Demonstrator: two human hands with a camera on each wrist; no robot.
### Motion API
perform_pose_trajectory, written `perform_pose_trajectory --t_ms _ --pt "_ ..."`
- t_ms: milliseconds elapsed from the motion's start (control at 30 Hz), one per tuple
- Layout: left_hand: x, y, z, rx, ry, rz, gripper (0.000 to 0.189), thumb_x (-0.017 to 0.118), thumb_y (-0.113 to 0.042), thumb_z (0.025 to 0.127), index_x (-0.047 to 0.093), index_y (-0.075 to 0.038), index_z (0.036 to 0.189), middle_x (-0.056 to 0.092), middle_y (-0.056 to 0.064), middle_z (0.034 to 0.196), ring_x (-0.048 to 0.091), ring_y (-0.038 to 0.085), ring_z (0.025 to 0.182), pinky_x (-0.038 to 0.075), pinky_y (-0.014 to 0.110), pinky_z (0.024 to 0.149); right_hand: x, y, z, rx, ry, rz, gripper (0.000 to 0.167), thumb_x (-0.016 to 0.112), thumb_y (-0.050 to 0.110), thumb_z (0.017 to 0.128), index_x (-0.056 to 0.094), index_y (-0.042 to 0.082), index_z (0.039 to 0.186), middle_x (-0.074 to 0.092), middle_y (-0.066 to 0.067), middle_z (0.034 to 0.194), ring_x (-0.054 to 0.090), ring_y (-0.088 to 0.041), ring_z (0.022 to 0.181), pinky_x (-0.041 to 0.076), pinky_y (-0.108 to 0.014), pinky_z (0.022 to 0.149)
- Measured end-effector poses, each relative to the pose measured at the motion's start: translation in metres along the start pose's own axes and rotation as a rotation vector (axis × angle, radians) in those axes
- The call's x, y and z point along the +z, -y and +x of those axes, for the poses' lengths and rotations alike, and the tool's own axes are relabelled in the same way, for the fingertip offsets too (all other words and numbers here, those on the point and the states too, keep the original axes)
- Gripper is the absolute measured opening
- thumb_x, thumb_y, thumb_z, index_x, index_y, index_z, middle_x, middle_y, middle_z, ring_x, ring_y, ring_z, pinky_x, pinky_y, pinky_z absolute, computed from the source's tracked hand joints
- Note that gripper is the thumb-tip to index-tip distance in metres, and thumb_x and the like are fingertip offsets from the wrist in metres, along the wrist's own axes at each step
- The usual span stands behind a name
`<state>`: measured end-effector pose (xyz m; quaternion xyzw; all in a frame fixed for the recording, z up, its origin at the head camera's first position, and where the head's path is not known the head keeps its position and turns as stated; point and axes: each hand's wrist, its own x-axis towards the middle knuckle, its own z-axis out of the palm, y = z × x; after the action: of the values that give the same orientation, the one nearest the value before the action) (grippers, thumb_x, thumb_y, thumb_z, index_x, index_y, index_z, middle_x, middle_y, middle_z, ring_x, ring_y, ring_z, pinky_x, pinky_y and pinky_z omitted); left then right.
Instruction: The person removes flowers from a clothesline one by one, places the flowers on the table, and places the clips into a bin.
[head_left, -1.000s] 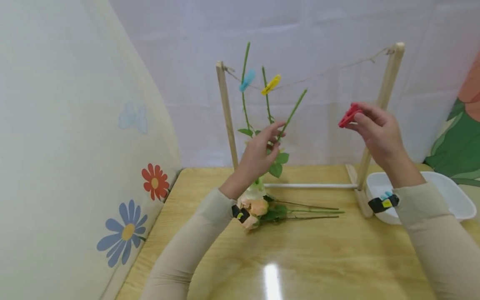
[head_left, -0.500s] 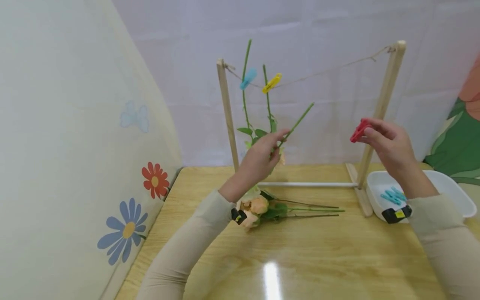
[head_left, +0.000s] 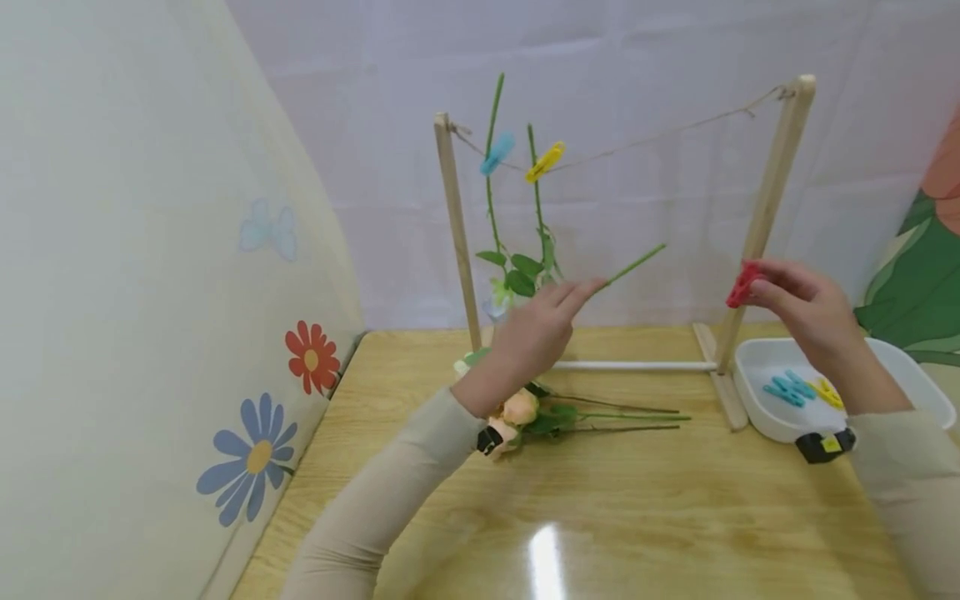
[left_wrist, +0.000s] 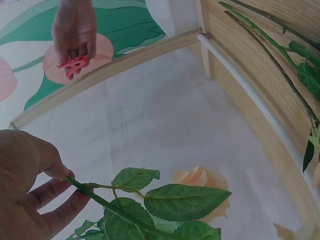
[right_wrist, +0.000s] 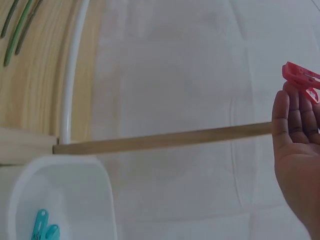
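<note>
My left hand (head_left: 528, 337) pinches the green stem (head_left: 637, 263) of an artificial flower between thumb and fingers. In the left wrist view its leaves (left_wrist: 187, 202) lie close to a peach bloom (left_wrist: 200, 182), though I cannot tell if that bloom belongs to this stem. My right hand (head_left: 813, 312) holds a red clothespin (head_left: 742, 284) in its fingertips, beside the rack's right post. On the string (head_left: 660, 136), a blue clothespin (head_left: 497, 155) and a yellow clothespin (head_left: 545, 162) each hold a stem, with the leaves hanging downward. Their blooms are mostly hidden behind my left hand.
A wooden rack with a right post (head_left: 772, 192), left post (head_left: 456, 225) and white bottom bar (head_left: 637, 366) stands on the table (head_left: 600, 517). Peach flowers (head_left: 520, 407) lie in front. At right, a white tray (head_left: 757, 417) contains blue clothespins (head_left: 789, 388) and yellow ones (head_left: 827, 394).
The stem in my left hand has tipped from steep to slanting low toward the right. My right hand has moved right and down with the red clothespin, uncovering more of the tray.
</note>
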<state>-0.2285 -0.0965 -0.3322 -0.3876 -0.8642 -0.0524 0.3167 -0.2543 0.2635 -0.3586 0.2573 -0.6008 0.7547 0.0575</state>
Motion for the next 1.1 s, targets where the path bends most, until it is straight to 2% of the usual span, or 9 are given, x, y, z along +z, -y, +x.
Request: perform_pose_trajectory --t_ms 133,300,400,500,600,867,1000,1100 --pt "0.004 -0.005 -0.002 0.028 0.050 0.071 0.066 0.054 0.013 0.091 0.043 -0.011 0.152 0.064 0.006 0.131 0.064 0.021 0.114 0.044 0.017 0.049 -0.007 0.000 -0.007 0.062 -0.050 -0.122 0.030 0.056 -0.001 0.101 0.064 0.001 0.130 0.074 0.003 0.105 0.069 -0.009 0.094 0.054 -0.013 0.086" --pt "0.011 -0.009 -0.005 0.067 0.051 0.120 0.062 0.053 0.011 0.094 0.045 -0.010 0.151 0.064 0.005 0.129 0.065 0.021 0.110 0.042 0.018 0.047 -0.018 -0.002 -0.014 0.113 -0.086 -0.182 0.030 0.059 0.001 0.100 0.068 0.010 0.128 0.073 0.008 0.105 0.067 -0.005 0.093 0.054 -0.011 0.083" --pt "0.016 -0.012 -0.006 0.094 0.049 0.137 0.059 0.052 0.011 0.096 0.045 -0.009 0.150 0.064 0.005 0.130 0.064 0.020 0.108 0.044 0.018 0.050 -0.026 -0.002 -0.020 0.164 -0.127 -0.246 0.033 0.061 0.005 0.100 0.068 0.018 0.129 0.072 0.014 0.106 0.065 0.000 0.095 0.051 -0.008 0.083" --pt "0.021 -0.014 -0.006 0.124 0.047 0.155 0.060 0.054 0.012 0.094 0.046 -0.008 0.150 0.064 0.004 0.129 0.064 0.018 0.102 0.047 0.019 0.054 -0.033 -0.003 -0.025 0.236 -0.179 -0.434 0.034 0.063 0.016 0.101 0.064 0.026 0.133 0.067 0.026 0.106 0.059 0.007 0.098 0.047 -0.003 0.082" --pt "0.027 -0.016 -0.008 0.146 0.052 0.168 0.064 0.057 0.015 0.090 0.047 -0.007 0.149 0.064 0.002 0.128 0.063 0.017 0.098 0.048 0.018 0.055 -0.040 -0.006 -0.031 0.256 -0.209 -0.551 0.038 0.063 0.022 0.101 0.059 0.026 0.138 0.063 0.031 0.104 0.057 0.010 0.097 0.044 -0.002 0.081" --pt "0.042 -0.023 -0.014 0.166 0.103 0.192 0.071 0.059 0.015 0.086 0.045 -0.009 0.151 0.062 0.000 0.129 0.062 0.016 0.094 0.046 0.015 0.051 -0.059 -0.013 -0.045 0.210 -0.244 -0.552 0.034 0.063 0.016 0.100 0.060 0.031 0.131 0.063 0.029 0.102 0.057 0.011 0.094 0.044 0.000 0.079" --pt "0.048 -0.028 -0.016 0.170 0.132 0.237 0.069 0.060 0.013 0.090 0.044 -0.013 0.152 0.061 -0.002 0.127 0.061 0.015 0.091 0.043 0.015 0.047 -0.068 -0.016 -0.051 0.244 -0.256 -0.605 0.032 0.062 0.019 0.101 0.058 0.033 0.131 0.061 0.030 0.102 0.055 0.010 0.094 0.044 0.000 0.076" --pt "0.052 -0.031 -0.017 0.170 0.167 0.260 0.067 0.059 0.010 0.094 0.042 -0.015 0.153 0.060 -0.003 0.126 0.060 0.013 0.092 0.040 0.016 0.046 -0.073 -0.018 -0.056 0.280 -0.271 -0.673 0.034 0.060 0.025 0.102 0.056 0.028 0.136 0.058 0.032 0.101 0.052 0.012 0.094 0.042 0.000 0.074"
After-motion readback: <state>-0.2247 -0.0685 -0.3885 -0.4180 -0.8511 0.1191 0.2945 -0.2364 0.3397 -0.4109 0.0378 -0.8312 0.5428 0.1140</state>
